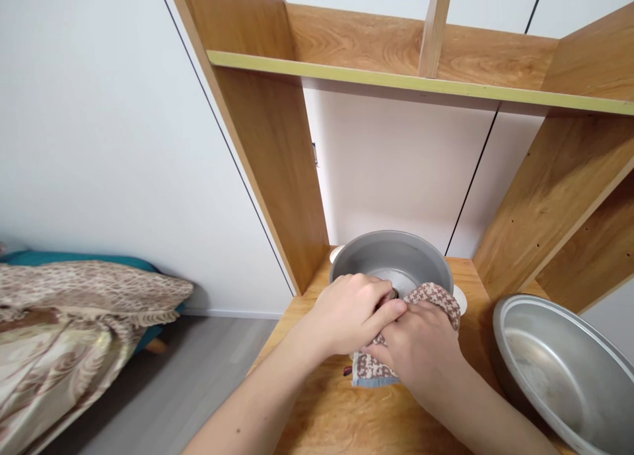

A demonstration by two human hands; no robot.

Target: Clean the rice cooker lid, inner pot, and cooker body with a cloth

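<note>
A round grey pot [396,247] stands on the wooden surface below the shelf. Over its near rim, my right hand [423,339] is closed on a brown-and-white patterned cloth [374,368] with a blue edge, part of which hangs down outside the pot. My left hand [349,310] meets the right one at the thumbs. Its fingers curl around something small and dark above the pot's opening, mostly hidden by the hand. White pieces show at the pot's left and right sides.
A large oval metal basin [569,369] sits at the right on the wooden desk [347,422]. Wooden shelving [262,131] rises behind and on both sides of the pot. A patterned blanket [74,323] covers a teal seat at the far left.
</note>
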